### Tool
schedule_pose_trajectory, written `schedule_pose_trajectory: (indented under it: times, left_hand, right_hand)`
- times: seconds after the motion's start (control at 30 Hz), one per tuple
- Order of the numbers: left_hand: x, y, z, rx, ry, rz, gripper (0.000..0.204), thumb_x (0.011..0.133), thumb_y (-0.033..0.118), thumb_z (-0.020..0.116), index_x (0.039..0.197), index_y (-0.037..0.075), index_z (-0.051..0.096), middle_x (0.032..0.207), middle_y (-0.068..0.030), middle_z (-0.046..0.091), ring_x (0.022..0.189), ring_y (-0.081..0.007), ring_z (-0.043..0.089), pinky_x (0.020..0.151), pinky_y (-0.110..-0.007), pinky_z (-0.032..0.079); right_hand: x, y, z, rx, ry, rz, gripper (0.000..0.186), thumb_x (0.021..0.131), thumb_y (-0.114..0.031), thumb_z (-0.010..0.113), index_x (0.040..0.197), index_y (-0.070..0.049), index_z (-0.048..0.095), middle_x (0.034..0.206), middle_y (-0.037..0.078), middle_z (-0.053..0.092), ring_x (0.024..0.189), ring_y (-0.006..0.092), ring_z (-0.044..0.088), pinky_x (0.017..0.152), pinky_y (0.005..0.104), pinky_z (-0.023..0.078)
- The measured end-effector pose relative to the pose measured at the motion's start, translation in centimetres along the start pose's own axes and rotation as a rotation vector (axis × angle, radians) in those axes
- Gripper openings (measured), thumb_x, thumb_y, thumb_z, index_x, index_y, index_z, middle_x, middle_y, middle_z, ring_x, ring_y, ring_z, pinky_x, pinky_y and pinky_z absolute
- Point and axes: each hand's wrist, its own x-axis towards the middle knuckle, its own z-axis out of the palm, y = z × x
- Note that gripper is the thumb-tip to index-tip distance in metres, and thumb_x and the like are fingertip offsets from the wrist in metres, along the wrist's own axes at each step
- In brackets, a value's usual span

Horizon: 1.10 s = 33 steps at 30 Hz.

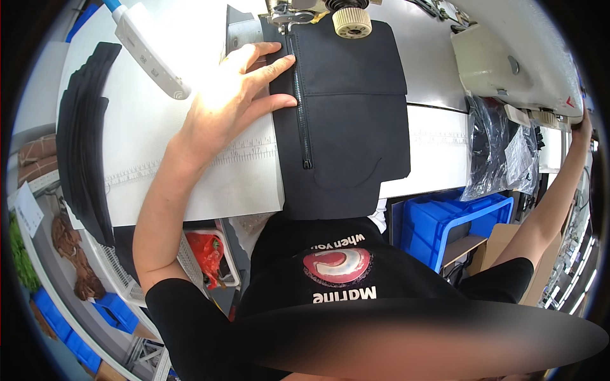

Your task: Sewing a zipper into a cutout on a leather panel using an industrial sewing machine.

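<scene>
My left hand [238, 92] lies with fingers apart on a black fabric piece [352, 127], its fingertips along the left side of a long zipper [302, 127]. The fabric has a horizontal seam and rests under the sewing machine's needle and foot area [286, 25], where a ribbed cream knob [351, 22] stands. My right hand [581, 124] reaches up to the far right end of the white machine body [521, 63]; its fingers are mostly hidden there.
Long black strips [86, 140] lie on the white table [159, 190] at left, below a white lamp arm [146, 51]. A plastic-bagged bundle [495, 146], a blue bin [432, 228] and a cardboard box [515, 235] are at right. A white basket [127, 273] sits low left.
</scene>
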Motion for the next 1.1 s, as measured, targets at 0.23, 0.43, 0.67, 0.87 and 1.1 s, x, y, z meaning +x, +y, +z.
schedule_pose_trajectory:
  times: [0.23, 0.43, 0.67, 0.87, 1.1]
  left_hand:
    - [-0.2, -0.5, 0.3, -0.049, 0.018, 0.005, 0.056, 0.071, 0.020, 0.080, 0.122, 0.008, 0.059, 0.118, -0.0149, 0.062, 0.096, -0.0272, 0.066, 0.078, -0.033, 0.057]
    - [-0.4, -0.5, 0.8, -0.106, 0.055, -0.034, 0.054, 0.074, 0.019, 0.079, 0.124, 0.010, 0.062, 0.122, -0.0118, 0.060, 0.071, -0.0147, 0.055, 0.065, -0.026, 0.050]
    - [-0.2, -0.4, 0.5, -0.061, 0.034, -0.034, 0.052, 0.075, 0.020, 0.078, 0.124, 0.012, 0.063, 0.124, -0.0114, 0.059, 0.062, -0.0104, 0.052, 0.064, -0.024, 0.049]
    - [-0.2, 0.0, 0.2, -0.026, 0.022, -0.053, 0.055, 0.071, 0.021, 0.081, 0.120, 0.008, 0.060, 0.118, -0.0126, 0.062, 0.096, -0.0295, 0.065, 0.080, -0.034, 0.055]
    - [-0.1, -0.2, 0.1, -0.044, 0.022, -0.015, 0.053, 0.071, 0.018, 0.081, 0.119, 0.007, 0.061, 0.117, -0.0136, 0.062, 0.097, -0.0282, 0.065, 0.078, -0.033, 0.057]
  right_hand:
    - [-2.4, 0.7, 0.7, 0.048, 0.045, -0.019, 0.042, 0.097, -0.029, 0.055, 0.130, -0.003, 0.055, 0.123, 0.012, 0.063, 0.112, 0.0241, 0.061, 0.096, 0.0382, 0.050]
    - [-3.4, 1.0, 1.2, 0.064, 0.069, -0.020, 0.042, 0.096, -0.030, 0.057, 0.128, -0.003, 0.056, 0.122, 0.012, 0.064, 0.110, 0.0252, 0.062, 0.096, 0.0388, 0.051]
    - [-3.1, 0.3, 1.1, 0.070, 0.046, -0.027, 0.044, 0.096, -0.031, 0.056, 0.129, -0.002, 0.055, 0.124, 0.014, 0.062, 0.113, 0.0269, 0.060, 0.098, 0.0408, 0.049]
    - [-1.4, -0.8, 0.6, 0.024, -0.005, -0.013, 0.044, 0.097, -0.031, 0.053, 0.131, -0.001, 0.053, 0.127, 0.014, 0.060, 0.116, 0.0282, 0.057, 0.100, 0.0431, 0.046]
    - [-0.3, -0.8, 0.1, 0.005, -0.023, -0.020, 0.045, 0.098, -0.031, 0.050, 0.132, -0.001, 0.051, 0.130, 0.014, 0.057, 0.120, 0.0298, 0.054, 0.102, 0.0459, 0.044]
